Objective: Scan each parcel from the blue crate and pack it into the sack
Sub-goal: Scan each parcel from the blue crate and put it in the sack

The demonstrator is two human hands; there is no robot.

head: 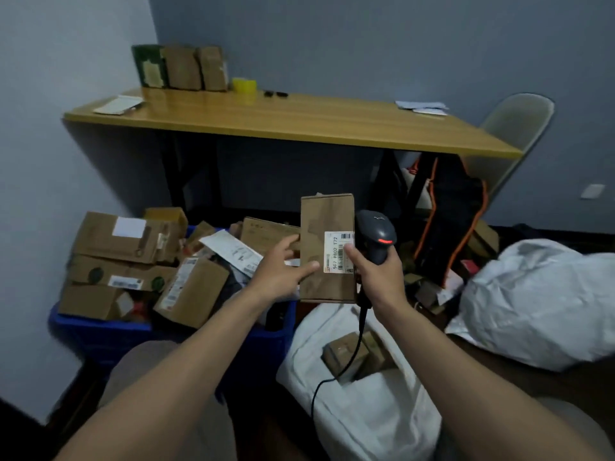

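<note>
The parcel (327,224), a brown cardboard box with a white barcode label (336,252), is held upright above the sack (366,420). The left hand (278,269) pinches its left edge, apparently thumb in front. The right hand (382,277) grips the scanner (377,232), with its thumb touching the label. The blue crate (100,332) holds piled cardboard parcels (113,242). The sack holds small brown boxes (344,354).

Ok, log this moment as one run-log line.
left hand: holds cardboard parcel | right hand: grips barcode scanner, thumb on label | white sack: open, boxes inside
</note>
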